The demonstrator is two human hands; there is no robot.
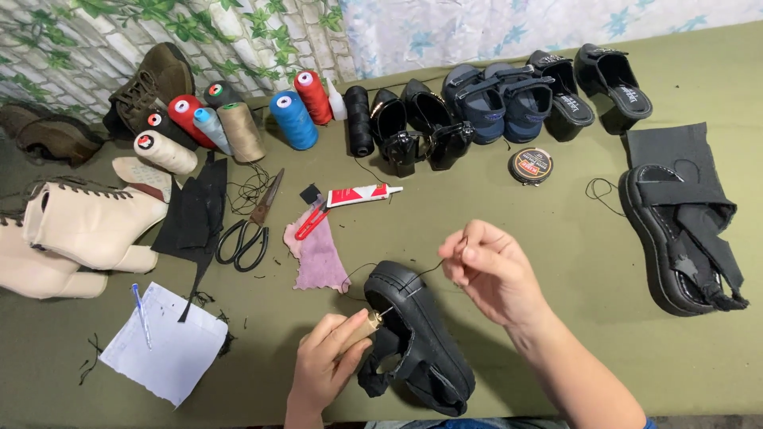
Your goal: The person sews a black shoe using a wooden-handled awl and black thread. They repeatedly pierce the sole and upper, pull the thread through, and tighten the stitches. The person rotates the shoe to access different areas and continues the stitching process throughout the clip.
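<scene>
A black sandal (421, 334) lies on the green table (556, 238) just in front of me. My left hand (326, 361) grips a wooden-handled awl (362, 327) whose tip is pushed into the sandal's sole edge. My right hand (486, 268) pinches a black thread (421, 274) that runs from the sandal's rim up to my fingers. A matching black sandal (675, 230) lies at the right with loose fabric straps.
Black scissors (250, 230), a red-and-white glue tube (362, 195), a pink cloth (318, 254) and a small round tin (531, 165) lie mid-table. Several thread cones (238, 119) and shoes (509, 95) line the back. Cream boots (79, 230) and paper with a pen (163, 342) sit left.
</scene>
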